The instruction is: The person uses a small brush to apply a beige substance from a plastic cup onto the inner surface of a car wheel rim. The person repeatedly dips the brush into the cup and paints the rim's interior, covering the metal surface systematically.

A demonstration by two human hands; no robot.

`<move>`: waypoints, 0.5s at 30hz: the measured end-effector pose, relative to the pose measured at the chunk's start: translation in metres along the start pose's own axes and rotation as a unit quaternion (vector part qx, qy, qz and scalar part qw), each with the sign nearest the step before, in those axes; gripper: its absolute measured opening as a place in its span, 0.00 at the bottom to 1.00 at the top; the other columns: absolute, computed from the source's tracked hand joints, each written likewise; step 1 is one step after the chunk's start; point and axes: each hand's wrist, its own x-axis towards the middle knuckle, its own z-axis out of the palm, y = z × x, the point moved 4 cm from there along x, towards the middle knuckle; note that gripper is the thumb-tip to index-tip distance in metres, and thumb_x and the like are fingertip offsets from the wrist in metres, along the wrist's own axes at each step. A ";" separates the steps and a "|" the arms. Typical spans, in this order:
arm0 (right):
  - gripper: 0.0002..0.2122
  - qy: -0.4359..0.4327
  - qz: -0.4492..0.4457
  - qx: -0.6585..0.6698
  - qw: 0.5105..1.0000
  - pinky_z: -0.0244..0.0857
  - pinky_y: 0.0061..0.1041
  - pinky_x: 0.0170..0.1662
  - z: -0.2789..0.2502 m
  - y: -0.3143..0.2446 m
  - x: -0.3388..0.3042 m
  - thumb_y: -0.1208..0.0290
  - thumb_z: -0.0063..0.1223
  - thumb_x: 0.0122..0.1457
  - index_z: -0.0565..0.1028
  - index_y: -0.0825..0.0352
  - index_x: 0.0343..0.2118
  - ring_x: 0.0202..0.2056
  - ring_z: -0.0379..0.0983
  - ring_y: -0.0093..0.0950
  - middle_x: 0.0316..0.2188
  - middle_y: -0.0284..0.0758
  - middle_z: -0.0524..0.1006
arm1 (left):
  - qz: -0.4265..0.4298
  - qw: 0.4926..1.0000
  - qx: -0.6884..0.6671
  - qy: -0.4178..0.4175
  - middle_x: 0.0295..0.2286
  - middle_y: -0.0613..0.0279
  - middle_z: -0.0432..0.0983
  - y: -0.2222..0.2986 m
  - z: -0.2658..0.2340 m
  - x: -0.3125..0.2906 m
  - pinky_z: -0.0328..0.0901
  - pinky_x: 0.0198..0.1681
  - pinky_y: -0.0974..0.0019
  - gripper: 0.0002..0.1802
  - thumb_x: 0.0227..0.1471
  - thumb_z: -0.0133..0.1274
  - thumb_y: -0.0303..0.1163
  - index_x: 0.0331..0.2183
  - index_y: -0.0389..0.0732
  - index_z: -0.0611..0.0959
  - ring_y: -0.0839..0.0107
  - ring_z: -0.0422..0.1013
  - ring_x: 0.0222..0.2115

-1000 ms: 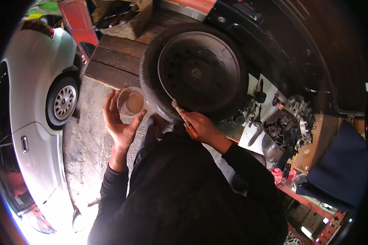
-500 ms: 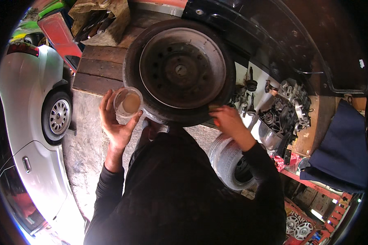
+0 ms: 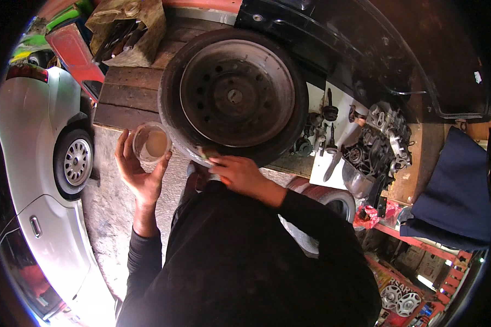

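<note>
A tyre [image 3: 172, 117] on a dark steel wheel rim [image 3: 240, 101] lies flat on the wooden planks in front of me. My left hand [image 3: 141, 171] is closed around a clear plastic cup [image 3: 150, 143] with a pale tan liquid in it, beside the tyre's left edge. My right hand [image 3: 237, 173] grips a small brush [image 3: 206, 153], its orange handle partly showing between the fingers. The brush's pale tip meets the tyre's near sidewall, where a wet, shiny patch shows. My fingers hide most of the handle.
A silver car [image 3: 54, 212] stands on the left. A paper sack [image 3: 150, 38] of tools sits on the wooden planks [image 3: 128, 98]. Engine parts [image 3: 373, 144] and dark blue cloth [image 3: 447, 188] lie to the right. More tyres [image 3: 341, 203] stand by my right arm.
My right hand has swept the brush leftward along the tyre's near sidewall. My left hand and the cup have shifted slightly left and down.
</note>
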 end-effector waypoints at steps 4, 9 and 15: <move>0.10 -0.053 0.123 -0.033 0.990 0.75 0.36 0.44 -0.055 0.029 -0.050 0.73 0.59 0.53 0.80 0.58 0.40 0.44 0.80 0.37 0.47 0.34 0.81 | -0.011 1.000 -0.006 0.019 0.55 0.47 0.68 -0.006 -0.006 0.001 0.61 0.62 0.56 0.52 0.41 0.71 0.21 0.62 0.34 0.59 0.58 0.67 0.56; 0.07 -0.166 0.191 -0.008 0.967 0.72 0.39 0.40 -0.102 0.024 -0.009 0.72 0.59 0.54 0.81 0.59 0.36 0.37 0.80 0.42 0.33 0.40 0.82 | -0.011 0.999 -0.007 0.045 0.54 0.47 0.69 -0.004 -0.013 0.002 0.63 0.61 0.57 0.52 0.39 0.72 0.22 0.62 0.33 0.61 0.59 0.68 0.56; 0.07 -0.321 0.053 0.102 0.940 0.70 0.35 0.41 -0.051 0.024 0.087 0.71 0.63 0.52 0.82 0.62 0.35 0.36 0.80 0.41 0.31 0.40 0.82 | -0.010 0.998 0.005 0.068 0.54 0.47 0.70 0.000 -0.029 -0.001 0.64 0.61 0.57 0.53 0.39 0.73 0.24 0.62 0.34 0.60 0.59 0.69 0.55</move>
